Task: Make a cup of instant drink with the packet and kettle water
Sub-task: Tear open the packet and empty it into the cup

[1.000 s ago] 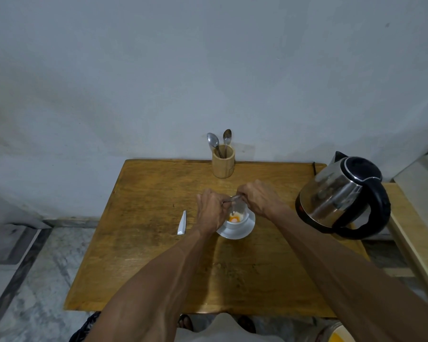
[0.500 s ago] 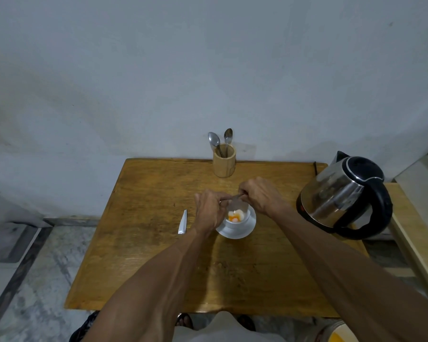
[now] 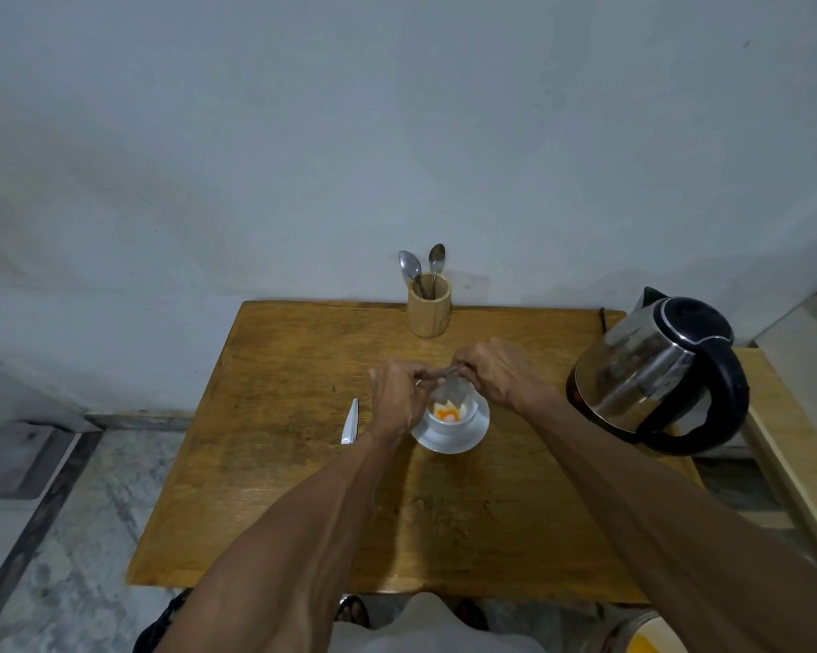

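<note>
Both our left hand (image 3: 397,393) and right hand (image 3: 496,374) pinch the packet (image 3: 446,386) with closed fingers, its long axis hanging mouth-down directly over the cup (image 3: 449,419), kettle (image 3: 656,374) nearer our right.

The room I look down into is dim and evenly lit, with a cool grey cast on the wall (image 3: 397,134). Soft shadows fall toward the wall: one lies behind the wooden holder (image 3: 429,307) and a broader one behind the kettle (image 3: 651,369). The kettle's steel side carries pale, smeared reflections but no hard glare. The tabletop (image 3: 279,487) shows a mild sheen near its middle. My wide lens bends the tabletop's edges and bows the floor lines at the left. My forearms swell large and soft at the lower border. The packet (image 3: 449,393) between my hands is blurred, its outline hard to read.
</note>
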